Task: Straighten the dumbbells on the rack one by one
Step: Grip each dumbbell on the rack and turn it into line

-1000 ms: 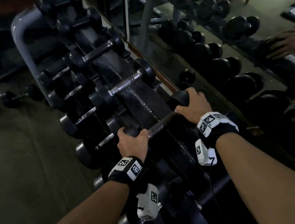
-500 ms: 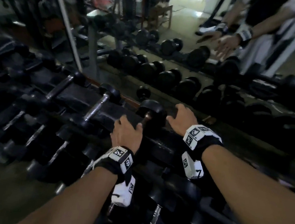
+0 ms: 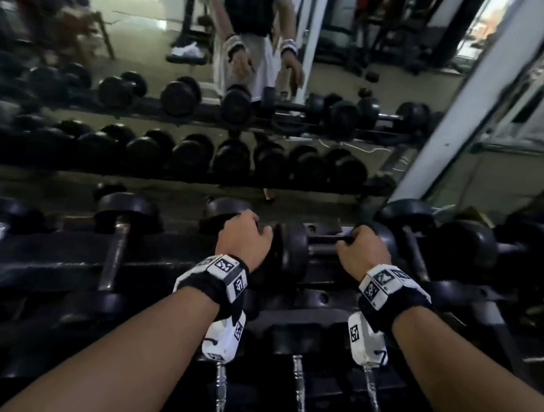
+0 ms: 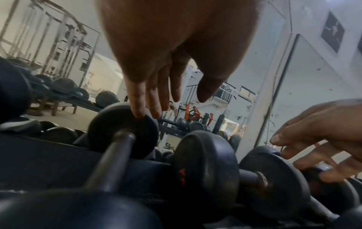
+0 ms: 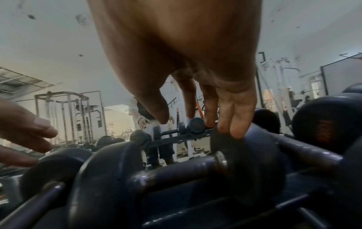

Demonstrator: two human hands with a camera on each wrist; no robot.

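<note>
A black dumbbell (image 3: pixel 294 252) lies sideways across the top tier of the rack (image 3: pixel 55 249), its handle running left to right. In the right wrist view my right hand (image 3: pixel 358 251) rests straight fingers on the right head (image 5: pixel 235 148) of this sideways dumbbell (image 5: pixel 176 172). My left hand (image 3: pixel 243 239) reaches over the neighbouring dumbbell (image 3: pixel 222 212), which points front to back. In the left wrist view, the left hand's fingertips (image 4: pixel 140 114) touch the rim of the far head (image 4: pixel 121 131) of that dumbbell. Neither hand wraps around anything.
More dumbbells sit left (image 3: pixel 120 215) and right (image 3: pixel 463 244) on the top tier. A lower tier holds chrome-handled ones (image 3: pixel 298 378). A wall mirror (image 3: pixel 212 63) behind the rack reflects the rack and a person. A white pillar (image 3: pixel 459 125) stands at the right.
The view has swung right along the rack. Both hands left the earlier dumbbell and moved right; the left now touches a dumbbell's far head, the right a sideways dumbbell.
</note>
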